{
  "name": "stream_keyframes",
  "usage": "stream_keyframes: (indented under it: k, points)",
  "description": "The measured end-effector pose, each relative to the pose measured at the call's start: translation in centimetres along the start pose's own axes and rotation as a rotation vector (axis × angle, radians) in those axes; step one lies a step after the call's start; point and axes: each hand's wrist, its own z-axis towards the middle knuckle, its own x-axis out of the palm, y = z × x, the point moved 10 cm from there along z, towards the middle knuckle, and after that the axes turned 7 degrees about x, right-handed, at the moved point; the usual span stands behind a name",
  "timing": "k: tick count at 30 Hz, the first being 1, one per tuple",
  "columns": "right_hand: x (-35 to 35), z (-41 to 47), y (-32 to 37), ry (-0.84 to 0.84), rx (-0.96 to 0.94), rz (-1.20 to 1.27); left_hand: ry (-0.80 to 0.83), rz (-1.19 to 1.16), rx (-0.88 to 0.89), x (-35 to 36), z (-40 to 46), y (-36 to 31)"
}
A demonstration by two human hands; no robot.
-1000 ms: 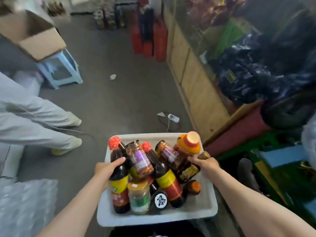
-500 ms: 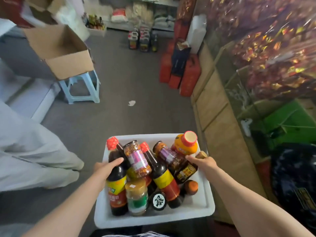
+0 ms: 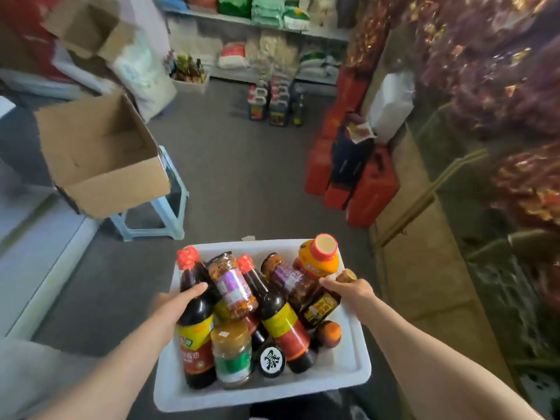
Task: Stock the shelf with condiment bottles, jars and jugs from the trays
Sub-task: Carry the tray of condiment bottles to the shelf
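While both hands [image 3: 175, 307] grip it, tray [image 3: 354, 368] stays level.

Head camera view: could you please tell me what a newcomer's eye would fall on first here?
First, the white tray at bottom centre, crammed with dark sauce bottles and jars, held at its sides by both hands: the left hand against a red-capped bottle, the right hand by the orange jar. Next, the open cardboard box on a pale blue stool at left.
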Motion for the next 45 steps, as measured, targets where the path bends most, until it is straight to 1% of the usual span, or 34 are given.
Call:
stream_keyframes:
  k: [2, 4, 10, 15, 19, 21, 23, 27, 29, 32, 35, 36, 38, 43, 45]
  points:
    - [1.2, 4.2, 5.4, 0.042, -0.009, -0.029, -0.023, 0.003, -0.04, 1.2, 4.0, -3.2]
    - [2.1, 6.5, 10.7, 0.06, 0.005, -0.065, -0.061, -0.005, -0.063, 2.1, 8.8, -6.1]
    - [3.6, 13.4, 28.7, 0.001, -0.043, -0.15, -0.109, -0.002, -0.064, 5.1, 17.6, -19.4]
    - [6.6, 19.7, 42.7, 0.001, -0.088, -0.127, -0.071, -0.024, -0.061, 8.4, 27.8, -29.6]
    - [9.4, 24.5, 50.5, -0.019, -0.017, -0.124, -0.039, 0.003, -0.007, 10.3, 37.3, -37.8]
    - [10.6, 26.9, 56.0, -0.061, -0.014, -0.107, -0.008, 0.006, -0.018, 11.2, 42.3, -42.3]
    - [12.1, 28.9, 62.2, -0.07, -0.004, -0.112, -0.018, 0.013, -0.009, 11.3, 46.8, -47.8]
    - [15.7, 33.8, 72.8, -0.043, 0.008, -0.121, -0.06, 0.026, 0.004, 11.5, 55.3, -57.4]
    - [17.7, 37.1, 78.2, -0.041, 0.006, -0.123, -0.063, 0.005, -0.006, 12.1, 60.2, -61.3]
    - [21.6, 42.8, 86.6, 0.008, 0.004, -0.151, -0.083, -0.009, -0.012, 13.1, 67.1, -67.0]
    - [25.9, 47.8, 95.8, 0.095, -0.029, -0.182, -0.159, -0.031, -0.031, 13.3, 73.0, -72.7]
    - [26.9, 49.1, 98.5, 0.1, -0.026, -0.202, -0.197, -0.026, -0.032, 13.1, 74.7, -74.6]
    - [28.8, 51.4, 104.3, 0.119, -0.018, -0.245, -0.213, -0.034, -0.051, 13.1, 78.4, -78.5]
    - [33.9, 56.8, 118.2, 0.118, -0.07, -0.288, -0.192, -0.013, -0.077, 13.0, 88.3, -86.9]
    - [36.1, 58.7, 123.6, 0.089, -0.098, -0.287, -0.16, 0.004, -0.095, 13.0, 94.0, -89.3]
